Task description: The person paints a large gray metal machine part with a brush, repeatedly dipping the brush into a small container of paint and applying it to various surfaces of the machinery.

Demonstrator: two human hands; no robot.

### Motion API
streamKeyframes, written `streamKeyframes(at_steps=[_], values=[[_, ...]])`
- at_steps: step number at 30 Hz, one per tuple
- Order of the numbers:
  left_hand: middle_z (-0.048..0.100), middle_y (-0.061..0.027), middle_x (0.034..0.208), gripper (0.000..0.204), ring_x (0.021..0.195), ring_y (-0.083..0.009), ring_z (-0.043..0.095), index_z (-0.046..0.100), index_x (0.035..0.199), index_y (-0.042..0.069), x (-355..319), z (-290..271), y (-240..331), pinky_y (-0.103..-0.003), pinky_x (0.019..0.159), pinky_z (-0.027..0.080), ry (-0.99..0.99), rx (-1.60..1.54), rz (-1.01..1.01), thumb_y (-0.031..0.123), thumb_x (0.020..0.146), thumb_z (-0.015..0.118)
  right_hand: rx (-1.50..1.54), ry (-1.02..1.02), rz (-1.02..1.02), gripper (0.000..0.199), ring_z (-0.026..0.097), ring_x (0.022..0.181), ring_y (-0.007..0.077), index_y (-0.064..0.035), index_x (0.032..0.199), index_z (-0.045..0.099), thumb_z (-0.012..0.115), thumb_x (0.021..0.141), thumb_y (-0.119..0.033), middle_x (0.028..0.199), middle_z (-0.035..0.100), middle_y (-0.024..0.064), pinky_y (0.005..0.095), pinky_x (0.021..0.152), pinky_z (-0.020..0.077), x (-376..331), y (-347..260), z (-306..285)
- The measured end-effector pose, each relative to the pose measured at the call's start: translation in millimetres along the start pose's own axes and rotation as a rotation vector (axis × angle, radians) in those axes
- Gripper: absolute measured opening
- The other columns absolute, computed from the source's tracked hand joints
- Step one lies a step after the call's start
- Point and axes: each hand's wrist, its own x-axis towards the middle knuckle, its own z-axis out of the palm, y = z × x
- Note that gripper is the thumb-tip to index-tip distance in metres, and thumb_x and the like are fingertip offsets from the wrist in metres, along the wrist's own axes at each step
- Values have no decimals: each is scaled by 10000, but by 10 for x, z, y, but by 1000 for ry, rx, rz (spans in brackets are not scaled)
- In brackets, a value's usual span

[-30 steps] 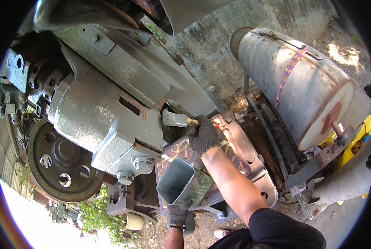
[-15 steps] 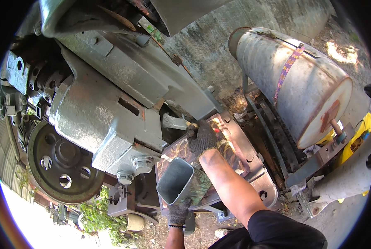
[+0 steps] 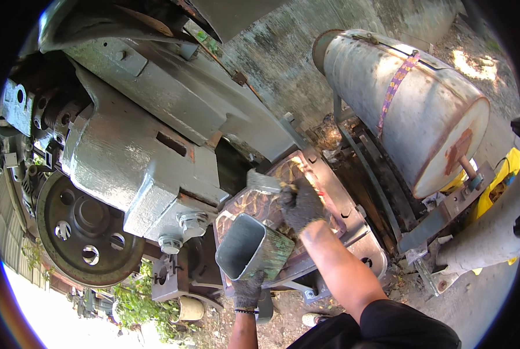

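In a dark knitted glove, my right hand (image 3: 302, 205) is closed round the handle of a paintbrush (image 3: 263, 182). The brush's wide, grey-coated bristles point left, a short way from the gap beside the grey-painted machine body (image 3: 126, 157). My gloved left hand (image 3: 248, 292) grips the near lower side of a rectangular container (image 3: 275, 254), tilted with its mouth up and left. Green and grey smears mark its outside; how much paint lies inside cannot be made out. Both hands are over a reddish-brown metal base plate (image 3: 362, 238) with a patterned middle.
Left of the machine body is a large flywheel (image 3: 91, 215) with round holes; big bolts (image 3: 193, 224) jut from the machine's near corner. A rusty-ended metal drum (image 3: 405, 110) lies at the right on a frame. Behind stands a stained concrete wall (image 3: 283, 64).
My right hand has drawn the paintbrush right and slightly down, away from the machine's gap. The left hand still holds the container, nearly in place. The whole view has shifted a little.
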Motion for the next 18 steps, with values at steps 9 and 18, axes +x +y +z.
streamKeyframes(at_steps=[9,18], values=[[748,-137,1147,454,1013,-258,707,670,1247,-26,24,-27,28,-402,900,558,-48,22,-21,126,838,795,-518,136,-522,284,656,704,170,-34,1055,653,607,1080,-313,900,667,78,270,597,563,-684,-682,-781],[598,-130,1425,972,1307,-279,575,421,1531,28,211,-135,363,-403,1128,458,-103,-318,-143,169,723,943,-760,116,-577,222,574,713,88,-49,1096,641,564,1092,-257,925,608,46,219,632,501,-1645,-887,-612]])
